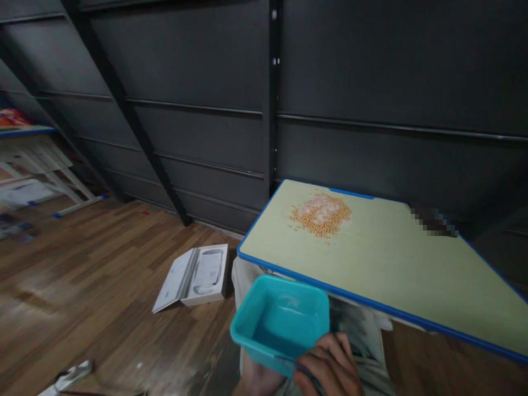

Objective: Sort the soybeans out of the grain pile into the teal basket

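Note:
A turquoise plastic basin [284, 316] is above my lap, just off the table's front edge, and no contents show in it. From below, my left hand [262, 379] holds the basin near its front side; most of its fingers are hidden underneath. My right hand [332, 363] is closed at the basin's near right corner, around a thin dark object [309, 377] whose kind I cannot make out. A heap of yellow soybeans [324, 220], mixed with whitish, clear-looking bits, lies spread on the pale yellow table [379, 258].
On the table's far right corner lies a dark, pixelated object [433, 220]. An opened white box [206, 275] rests on the wooden floor [124, 264] to the left. Behind the table rises a dark panelled wall [206, 66]. Another table [37, 132] stands at far left.

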A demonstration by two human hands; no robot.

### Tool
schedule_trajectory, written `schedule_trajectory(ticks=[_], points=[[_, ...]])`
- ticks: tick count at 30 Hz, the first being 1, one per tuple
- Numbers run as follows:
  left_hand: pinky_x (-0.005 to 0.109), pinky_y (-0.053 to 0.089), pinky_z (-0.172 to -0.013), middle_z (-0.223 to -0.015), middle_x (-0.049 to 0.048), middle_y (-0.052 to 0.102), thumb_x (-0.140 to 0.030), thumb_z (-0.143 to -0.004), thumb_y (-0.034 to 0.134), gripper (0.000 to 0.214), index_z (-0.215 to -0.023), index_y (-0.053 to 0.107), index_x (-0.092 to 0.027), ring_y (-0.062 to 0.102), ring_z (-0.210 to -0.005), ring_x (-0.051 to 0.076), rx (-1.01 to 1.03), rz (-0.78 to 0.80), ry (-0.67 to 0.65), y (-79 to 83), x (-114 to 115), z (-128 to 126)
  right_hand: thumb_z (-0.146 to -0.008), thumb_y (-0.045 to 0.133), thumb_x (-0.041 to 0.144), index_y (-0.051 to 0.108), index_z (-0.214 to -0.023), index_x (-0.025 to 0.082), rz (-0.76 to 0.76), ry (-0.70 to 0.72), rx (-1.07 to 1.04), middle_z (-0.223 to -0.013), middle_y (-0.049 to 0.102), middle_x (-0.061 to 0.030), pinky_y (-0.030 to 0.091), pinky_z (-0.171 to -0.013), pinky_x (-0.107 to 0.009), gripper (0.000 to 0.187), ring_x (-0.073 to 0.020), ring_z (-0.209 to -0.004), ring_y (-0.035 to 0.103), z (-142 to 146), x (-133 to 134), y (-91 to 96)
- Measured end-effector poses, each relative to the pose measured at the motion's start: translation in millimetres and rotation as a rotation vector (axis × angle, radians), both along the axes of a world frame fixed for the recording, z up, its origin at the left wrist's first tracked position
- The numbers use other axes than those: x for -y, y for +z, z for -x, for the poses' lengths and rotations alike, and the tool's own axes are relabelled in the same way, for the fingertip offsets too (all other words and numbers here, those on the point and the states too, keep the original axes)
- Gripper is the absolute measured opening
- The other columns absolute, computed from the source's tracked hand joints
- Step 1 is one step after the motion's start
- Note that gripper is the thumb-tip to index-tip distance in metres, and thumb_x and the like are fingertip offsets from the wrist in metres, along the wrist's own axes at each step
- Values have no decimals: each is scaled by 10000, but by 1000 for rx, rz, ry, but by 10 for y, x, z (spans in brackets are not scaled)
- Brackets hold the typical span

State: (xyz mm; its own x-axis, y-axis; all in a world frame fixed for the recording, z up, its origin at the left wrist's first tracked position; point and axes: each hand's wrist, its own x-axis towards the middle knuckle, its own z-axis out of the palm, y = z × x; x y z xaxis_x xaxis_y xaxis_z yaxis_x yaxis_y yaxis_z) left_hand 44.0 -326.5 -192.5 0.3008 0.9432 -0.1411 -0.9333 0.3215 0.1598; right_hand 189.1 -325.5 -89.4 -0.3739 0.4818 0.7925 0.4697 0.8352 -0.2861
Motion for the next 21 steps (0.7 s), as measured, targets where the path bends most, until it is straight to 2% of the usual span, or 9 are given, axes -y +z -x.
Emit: schedule_trajectory(ticks=[1, 5, 8, 10, 12, 15, 21], points=[[446, 425, -1019, -1057, 80, 750, -463, -828, 554, 389, -1038, 713, -178, 610, -1121, 293, 15, -40, -28, 23, -39, 18, -928, 546, 235, 606, -882, 206, 44, -18, 2, -649, 664, 17, 353, -625, -334, 81, -162, -590, 561, -15, 0, -69], [432, 312, -1114, -1311, 60, 635, -531, -923, 341, 530, -1229, 616, -196, 521, -1254, 265, 71, -105, 68, 145, -204, 90, -926, 548, 218, 608, -914, 211, 145, -47, 33, -711, 664, -1, 357, -687, -349, 61, -187, -673, 575, -116, 18, -299], [461, 264, -1139, -1362, 95, 592, -733, -809, 363, 732, -1283, 572, -216, 458, -1316, 297, 112, -228, 72, 91, -245, 79, -913, 556, 183, 598, -939, 221, 182, -69, 16, -738, 664, 1, 351, -719, -356, 63, -192, -692, 569, -150, 27, -339], [463, 243, -1150, -1367, 104, 587, -788, -717, 448, 831, -1314, 543, -218, 433, -1336, 312, 89, -273, 36, 16, -221, 48, -909, 556, 172, 588, -957, 229, 229, -102, 9, -760, 665, 1, 350, -777, -374, 81, -198, -723, 575, -145, 31, -297], [462, 231, -1157, -1341, 98, 608, -681, -732, 572, 745, -1311, 547, -212, 451, -1323, 306, 23, -294, 5, -26, -167, 20, -911, 559, 179, 577, -972, 236, 263, -120, 23, -787, 670, 3, 331, -865, -401, 85, -204, -773, 587, -129, 38, -221], [455, 241, -1158, -1211, 75, 692, -502, -742, 673, 548, -1195, 642, -195, 507, -1269, 299, -50, -297, -45, 10, -53, 21, -911, 569, 184, 558, -994, 238, 279, -98, 58, -818, 678, 12, 272, -958, -419, 99, -204, -826, 595, -100, 66, -93], [464, 329, -1113, -1117, 59, 734, -451, -663, 758, 518, -1112, 693, -201, 610, -1130, 308, -164, -212, -14, 133, 173, 254, -900, 592, 187, 535, -995, 245, 322, -20, 36, -836, 687, 31, 263, -981, -412, 125, -191, -833, 600, 56, 199, 2]])
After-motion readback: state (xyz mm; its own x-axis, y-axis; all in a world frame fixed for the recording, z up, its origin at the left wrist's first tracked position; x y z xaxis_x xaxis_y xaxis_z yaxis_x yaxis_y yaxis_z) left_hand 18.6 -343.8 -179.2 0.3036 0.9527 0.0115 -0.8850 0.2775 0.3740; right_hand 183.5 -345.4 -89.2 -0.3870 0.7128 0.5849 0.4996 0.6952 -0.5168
